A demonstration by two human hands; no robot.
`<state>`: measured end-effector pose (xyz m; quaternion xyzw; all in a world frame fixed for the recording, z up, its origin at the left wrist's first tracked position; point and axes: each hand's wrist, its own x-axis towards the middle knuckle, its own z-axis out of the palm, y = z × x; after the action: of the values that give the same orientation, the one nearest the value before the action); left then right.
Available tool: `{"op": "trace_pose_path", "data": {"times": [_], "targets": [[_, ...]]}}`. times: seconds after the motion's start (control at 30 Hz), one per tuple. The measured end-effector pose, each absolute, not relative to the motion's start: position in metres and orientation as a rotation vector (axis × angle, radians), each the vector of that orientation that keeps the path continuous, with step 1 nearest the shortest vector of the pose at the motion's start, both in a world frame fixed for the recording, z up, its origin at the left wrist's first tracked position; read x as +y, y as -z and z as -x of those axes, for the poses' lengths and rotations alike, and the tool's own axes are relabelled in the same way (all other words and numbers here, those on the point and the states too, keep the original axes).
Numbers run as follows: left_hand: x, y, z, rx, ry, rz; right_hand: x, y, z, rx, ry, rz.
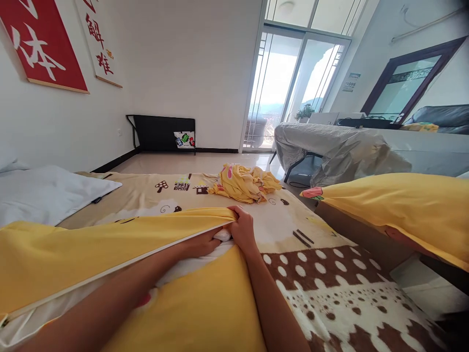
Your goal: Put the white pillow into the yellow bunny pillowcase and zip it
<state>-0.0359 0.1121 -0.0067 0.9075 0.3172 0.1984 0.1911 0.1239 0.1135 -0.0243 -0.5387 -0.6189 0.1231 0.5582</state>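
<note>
A yellow pillowcase (190, 313) with a long zipper opening lies in front of me, and white pillow fabric (183, 266) shows inside it. My left hand (205, 244) reaches through the opening, its fingers closed on a bunched white corner (223, 234) near the case's far right corner. At that corner my right hand (242, 227) grips the yellow edge from outside, with its fingers wrapped round the cloth. The two hands are close together.
Beyond my hands, a crumpled yellow cloth (245, 183) rests on the patterned blanket (318, 288). A white pillow (54, 190) lies at the left, and another yellow pillow (410, 210) at the right. Farther back are a plastic-covered table (322, 142) and a black folded frame (157, 132).
</note>
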Motion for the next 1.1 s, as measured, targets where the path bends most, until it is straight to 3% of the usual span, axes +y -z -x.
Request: {"op": "trace_pose_path", "data": {"times": [0.23,0.4,0.87,1.1], "targets": [[0.089,-0.001,0.045,0.966,-0.535,-2.740,0.108,0.019,-0.124,-1.499,-0.271,1.323],[0.084,0.009,0.051,0.722,-0.450,-3.023,0.105,0.017,-0.127,-1.479,-0.296,1.310],[0.083,-0.011,0.044,0.599,-0.542,-2.826,0.089,0.003,-0.118,-1.244,-0.953,0.972],[0.087,-0.003,0.043,0.583,-0.587,-2.795,0.098,0.014,-0.127,-1.488,-0.522,1.258]]}}
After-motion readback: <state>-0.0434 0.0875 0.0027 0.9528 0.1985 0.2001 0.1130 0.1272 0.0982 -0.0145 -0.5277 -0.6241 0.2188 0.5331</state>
